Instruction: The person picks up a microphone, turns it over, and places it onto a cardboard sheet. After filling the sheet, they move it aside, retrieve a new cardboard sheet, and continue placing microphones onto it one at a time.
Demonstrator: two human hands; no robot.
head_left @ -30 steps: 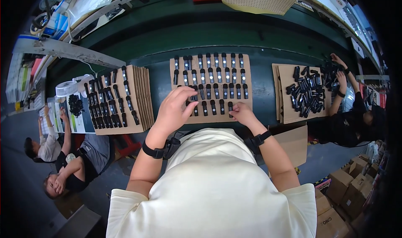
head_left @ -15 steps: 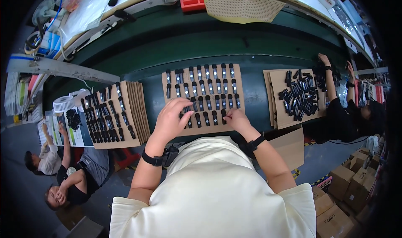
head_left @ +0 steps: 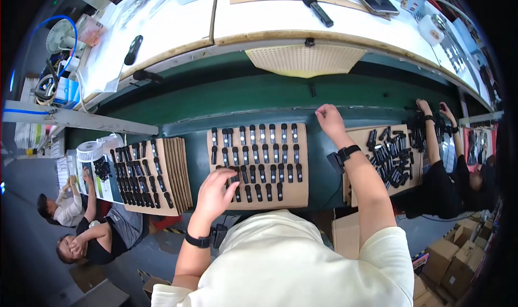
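Rows of small black-and-grey microphones [head_left: 261,153] with dark rounded heads lie on a brown cardboard sheet [head_left: 294,199] in front of me. Over the lower left of that sheet is my left hand [head_left: 215,192], its thumb and fingers apart around a microphone lying in the row; it partly hides the microphones there. Beyond the sheet's far right corner, above the green work surface [head_left: 216,99], I hold my right hand [head_left: 331,122] with the fingertips pinched together. Whatever small thing may be between them is hidden.
At left, a stack of cardboard sheets [head_left: 175,172] carries more microphones. To the right, loose microphones [head_left: 389,156] lie heaped on cardboard, beside a co-worker's hands [head_left: 424,107]. A white shelf [head_left: 259,18] spans the far side, with a perforated cream panel [head_left: 305,60] below.
My right hand has left the end of the nearest row and reached forward and right. The left hand stays over the sheet. The view has tilted up, showing more of the shelf.
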